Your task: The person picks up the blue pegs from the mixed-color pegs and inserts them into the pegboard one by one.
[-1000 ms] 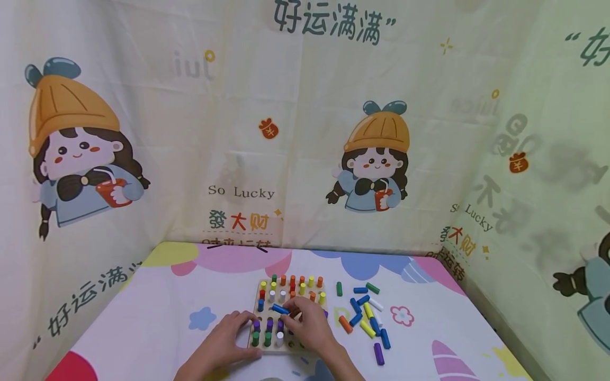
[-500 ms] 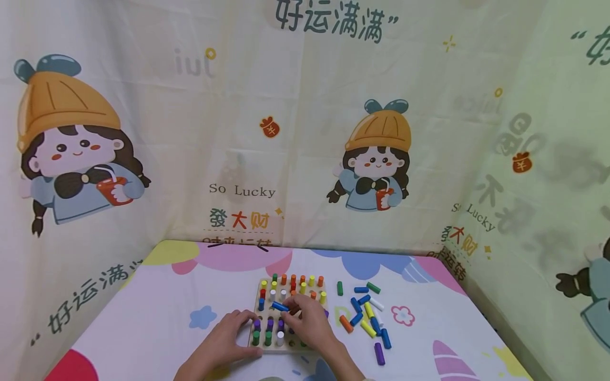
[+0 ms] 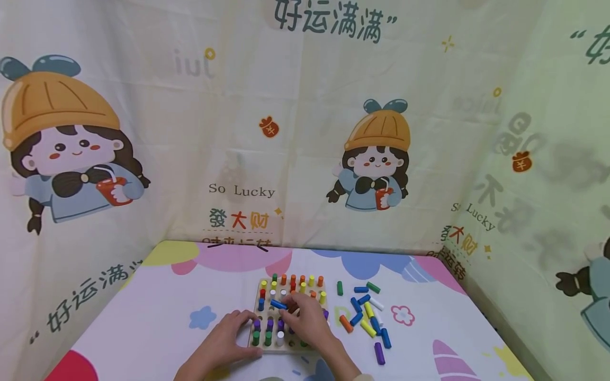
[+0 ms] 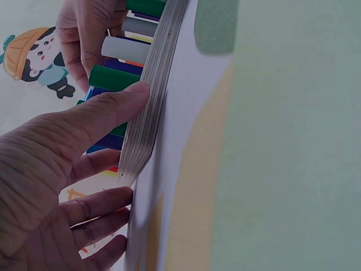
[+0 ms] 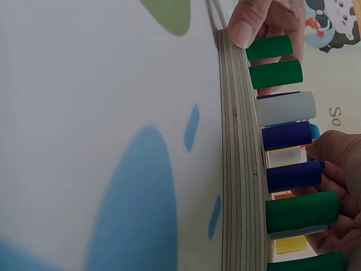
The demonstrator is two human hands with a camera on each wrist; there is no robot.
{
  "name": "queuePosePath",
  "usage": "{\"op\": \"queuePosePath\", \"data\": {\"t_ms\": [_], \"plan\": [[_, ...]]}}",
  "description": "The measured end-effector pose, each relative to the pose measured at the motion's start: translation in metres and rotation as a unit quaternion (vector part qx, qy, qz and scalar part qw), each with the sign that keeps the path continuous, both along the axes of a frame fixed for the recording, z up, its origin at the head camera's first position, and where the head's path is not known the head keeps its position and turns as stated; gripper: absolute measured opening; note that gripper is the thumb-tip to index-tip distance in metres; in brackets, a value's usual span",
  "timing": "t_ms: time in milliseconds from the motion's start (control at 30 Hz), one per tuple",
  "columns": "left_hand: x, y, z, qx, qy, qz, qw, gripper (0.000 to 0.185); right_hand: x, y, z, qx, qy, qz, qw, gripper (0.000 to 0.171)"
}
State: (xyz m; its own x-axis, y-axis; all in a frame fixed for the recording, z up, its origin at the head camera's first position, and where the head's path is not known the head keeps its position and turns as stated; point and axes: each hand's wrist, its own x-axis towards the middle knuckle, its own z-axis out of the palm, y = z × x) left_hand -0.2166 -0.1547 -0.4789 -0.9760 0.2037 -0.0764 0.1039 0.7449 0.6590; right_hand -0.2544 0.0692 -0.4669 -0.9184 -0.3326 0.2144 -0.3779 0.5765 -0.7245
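Observation:
A square wooden pegboard [image 3: 267, 312] lies on the table, with coloured pegs standing in many of its holes. My right hand [image 3: 289, 306] hovers over the board's middle and pinches a blue peg [image 3: 278, 304], which lies nearly level. My left hand [image 3: 244, 321] rests at the board's near left corner. Its thumb [image 4: 113, 107] presses flat on the board's layered edge [image 4: 149, 113], and the fingers lie straight along the side. The right wrist view shows that edge [image 5: 240, 169] side-on, with green, white and purple pegs [image 5: 287, 135] standing out of it.
Several loose pegs [image 3: 368, 316] in blue, yellow, green, orange, white and purple lie scattered on the table right of the board. A printed cloth [image 3: 157, 312] covers the table. Cartoon-print curtains [image 3: 229, 132] close in the back and both sides.
My right hand has carried the blue peg slightly farther over the board. The left hand has stayed at the board's corner.

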Motion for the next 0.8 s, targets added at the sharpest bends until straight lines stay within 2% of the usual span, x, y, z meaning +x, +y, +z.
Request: {"op": "queuePosePath", "data": {"t_ms": [300,800], "plan": [[0.0006,0.0017,0.0021,0.000,0.002,0.001,1.0000,0.067,-0.0033,-0.0036,-0.0015,0.004,0.008,-0.011,1.000,0.014],[-0.0009,0.0004,-0.0011,0.001,-0.002,0.000,1.0000,0.066,-0.0045,-0.0052,-0.0037,0.019,0.015,-0.015,1.000,0.017]]}}
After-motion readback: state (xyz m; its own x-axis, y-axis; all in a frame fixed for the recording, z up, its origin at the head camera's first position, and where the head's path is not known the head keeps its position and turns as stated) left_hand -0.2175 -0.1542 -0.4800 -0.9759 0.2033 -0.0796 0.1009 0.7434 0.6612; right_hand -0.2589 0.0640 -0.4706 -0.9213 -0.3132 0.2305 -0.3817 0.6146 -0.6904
